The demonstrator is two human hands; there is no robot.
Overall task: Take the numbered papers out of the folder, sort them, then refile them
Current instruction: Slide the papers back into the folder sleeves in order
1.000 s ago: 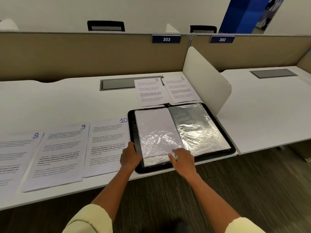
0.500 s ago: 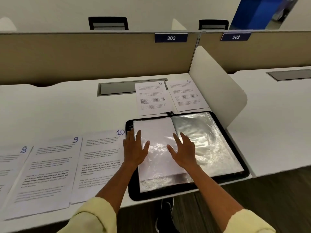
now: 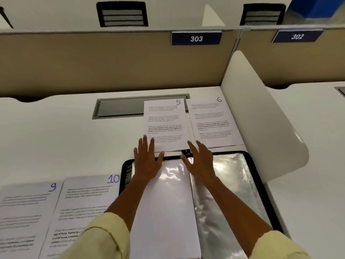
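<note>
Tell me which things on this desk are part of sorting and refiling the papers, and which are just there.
Part of the job: folder; paper 5; paper 6; paper 9; paper 10.
Just there: cable hatch; sign 303; sign 302; side divider.

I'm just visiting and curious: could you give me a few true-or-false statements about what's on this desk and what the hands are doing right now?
1. Both hands, left hand and right hand, have straight, spread fingers. True.
2. The sheet marked 5 lies beside the sheet marked 6, beyond the folder. True.
3. The folder is closed. False: it lies open, its shiny plastic sleeves showing.
4. The sheet marked 10 lies to the right of the folder. False: it lies to its left, next to the sheet marked 9.
5. The right hand grips a pen. False: it holds nothing.
</note>
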